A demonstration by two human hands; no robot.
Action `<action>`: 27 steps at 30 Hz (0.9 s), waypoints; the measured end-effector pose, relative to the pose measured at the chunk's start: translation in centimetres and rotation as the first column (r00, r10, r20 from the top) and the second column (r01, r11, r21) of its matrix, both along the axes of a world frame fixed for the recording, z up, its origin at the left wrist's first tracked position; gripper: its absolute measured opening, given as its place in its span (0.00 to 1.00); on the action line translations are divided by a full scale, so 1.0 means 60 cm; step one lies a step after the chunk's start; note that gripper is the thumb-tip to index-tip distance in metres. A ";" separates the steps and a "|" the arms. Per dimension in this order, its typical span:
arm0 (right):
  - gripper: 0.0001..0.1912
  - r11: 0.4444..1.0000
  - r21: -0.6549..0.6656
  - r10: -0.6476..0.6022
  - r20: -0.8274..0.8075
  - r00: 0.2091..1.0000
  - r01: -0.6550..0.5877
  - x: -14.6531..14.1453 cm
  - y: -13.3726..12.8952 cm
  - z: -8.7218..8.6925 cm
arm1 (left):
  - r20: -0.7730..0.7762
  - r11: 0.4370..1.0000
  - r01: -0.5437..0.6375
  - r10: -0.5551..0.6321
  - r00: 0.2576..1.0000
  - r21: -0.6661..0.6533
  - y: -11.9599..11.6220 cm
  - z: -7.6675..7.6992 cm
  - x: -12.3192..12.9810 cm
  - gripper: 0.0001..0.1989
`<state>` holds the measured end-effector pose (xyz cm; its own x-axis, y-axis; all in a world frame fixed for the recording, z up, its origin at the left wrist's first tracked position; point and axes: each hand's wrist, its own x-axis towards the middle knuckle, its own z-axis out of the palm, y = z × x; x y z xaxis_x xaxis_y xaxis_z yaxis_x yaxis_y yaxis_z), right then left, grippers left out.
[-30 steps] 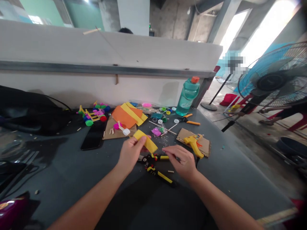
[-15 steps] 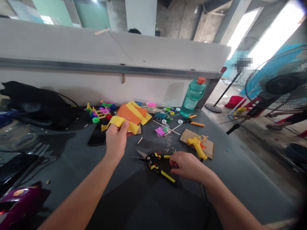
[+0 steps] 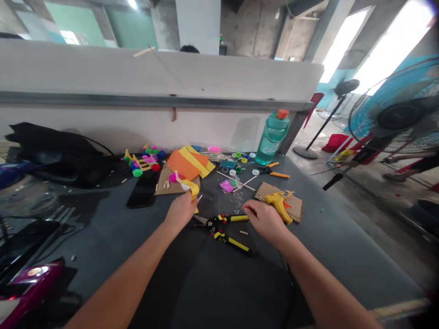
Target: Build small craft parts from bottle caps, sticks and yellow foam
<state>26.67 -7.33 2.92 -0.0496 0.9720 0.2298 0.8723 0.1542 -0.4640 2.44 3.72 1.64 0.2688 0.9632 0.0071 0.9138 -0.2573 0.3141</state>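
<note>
Between the closed fingers of my left hand (image 3: 181, 211) is a yellow strip (image 3: 193, 188), bent over, above the near edge of a cardboard piece (image 3: 164, 183). My right hand (image 3: 262, 214) has its fingers curled together beside the upper handle of the black and yellow cutters (image 3: 222, 228); whether anything small is pinched there is hidden. The cutters lie on the dark table with blades apart, pointing left. Just right of that hand, a yellow glue gun (image 3: 279, 204) rests on another cardboard piece (image 3: 297, 211). Orange and yellow sheets (image 3: 187, 164) lie behind my left hand.
A teal bottle (image 3: 272, 139) stands at the back by orange-handled pliers (image 3: 277, 171). Bottle caps (image 3: 232, 172), sticks and a pink packet (image 3: 227, 185) lie mid-table. At left are a phone (image 3: 141, 191), colourful toy pieces (image 3: 140, 164) and a black bag (image 3: 65, 155).
My left hand has moved right and nearer with the yellow strip, uncovering the cardboard and small stick pieces. A short stick piece now shows between the cutters' handles and my right hand's fingers are closer together.
</note>
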 end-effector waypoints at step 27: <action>0.06 0.976 -0.214 -0.136 -0.760 0.636 -0.047 -0.074 -0.019 -0.005 | 0.867 0.828 0.398 0.192 0.460 -0.394 -0.139 0.001 0.072 0.14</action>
